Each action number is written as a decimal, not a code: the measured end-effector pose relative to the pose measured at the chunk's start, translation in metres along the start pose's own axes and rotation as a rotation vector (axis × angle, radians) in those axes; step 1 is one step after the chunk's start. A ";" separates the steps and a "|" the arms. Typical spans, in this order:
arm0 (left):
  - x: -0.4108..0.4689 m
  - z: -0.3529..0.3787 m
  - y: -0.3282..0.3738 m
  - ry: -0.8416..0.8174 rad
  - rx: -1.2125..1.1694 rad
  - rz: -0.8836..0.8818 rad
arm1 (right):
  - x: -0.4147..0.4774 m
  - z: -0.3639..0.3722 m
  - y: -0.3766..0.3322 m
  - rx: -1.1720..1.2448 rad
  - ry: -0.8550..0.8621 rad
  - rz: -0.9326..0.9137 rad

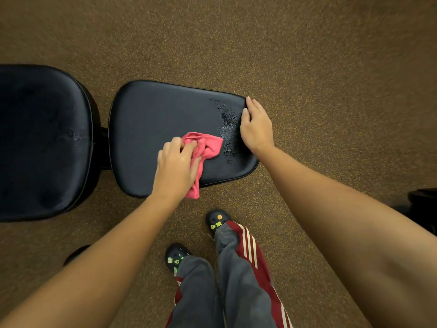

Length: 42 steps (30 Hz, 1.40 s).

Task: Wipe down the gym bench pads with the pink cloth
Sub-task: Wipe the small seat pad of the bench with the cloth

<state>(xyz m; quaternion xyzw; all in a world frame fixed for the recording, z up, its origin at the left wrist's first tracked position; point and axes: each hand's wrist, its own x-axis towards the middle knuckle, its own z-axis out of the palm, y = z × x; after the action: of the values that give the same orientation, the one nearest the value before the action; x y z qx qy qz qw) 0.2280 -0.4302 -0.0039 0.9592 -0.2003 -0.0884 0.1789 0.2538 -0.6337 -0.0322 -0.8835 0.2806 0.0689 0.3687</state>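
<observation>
A black seat pad [153, 114] of the gym bench lies in the middle of the view, with a larger black back pad [42, 138] to its left across a narrow gap. My left hand [176, 165] grips a crumpled pink cloth [208, 145] and holds it against the near part of the seat pad. A patch of wet droplets [228, 124] glistens on the pad just right of the cloth. My right hand [256, 125] rests on the pad's right end, fingers curled over its edge.
Brown speckled rubber flooring [307, 55] surrounds the bench. My feet in black clogs [217, 220] stand just in front of the seat pad. A dark object [423, 202] sits at the right edge, and a small black foot [76, 254] at lower left.
</observation>
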 end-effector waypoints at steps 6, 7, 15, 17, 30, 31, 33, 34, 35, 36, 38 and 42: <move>-0.022 0.014 0.029 -0.043 -0.039 0.134 | -0.001 -0.001 -0.004 0.067 0.012 0.024; -0.021 0.015 0.032 -0.040 -0.034 0.154 | -0.002 -0.001 -0.004 0.081 0.014 0.024; 0.038 0.013 0.049 -0.038 -0.023 0.036 | -0.003 -0.005 0.000 0.084 -0.002 -0.012; 0.038 0.015 0.051 -0.029 -0.045 0.023 | -0.003 -0.005 0.004 0.051 -0.012 -0.043; 0.047 0.009 0.039 0.011 -0.228 -0.097 | -0.010 -0.005 0.009 0.081 0.061 -0.091; 0.051 0.004 0.040 0.028 -0.328 -0.225 | -0.017 -0.005 0.004 0.132 0.113 -0.099; 0.059 -0.006 0.041 0.073 -0.464 -0.386 | -0.032 -0.004 -0.008 0.204 0.171 -0.185; 0.061 -0.010 0.042 0.085 -0.507 -0.421 | -0.039 -0.002 -0.014 0.231 0.160 -0.245; 0.062 -0.015 0.045 0.076 -0.561 -0.434 | -0.046 0.001 -0.021 0.269 0.132 -0.290; 0.063 -0.019 0.048 0.051 -0.643 -0.436 | -0.051 0.003 -0.029 0.320 0.100 -0.307; 0.063 -0.026 0.053 -0.016 -0.866 -0.466 | -0.057 0.005 -0.046 0.461 0.050 -0.261; 0.066 -0.036 0.050 -0.093 -0.966 -0.525 | -0.053 0.004 -0.062 0.525 0.052 -0.166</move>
<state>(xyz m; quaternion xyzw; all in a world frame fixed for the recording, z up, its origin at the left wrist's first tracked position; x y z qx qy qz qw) 0.2785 -0.4895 0.0420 0.7808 0.1015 -0.2540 0.5617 0.2438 -0.5721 0.0199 -0.7792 0.2248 -0.0594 0.5820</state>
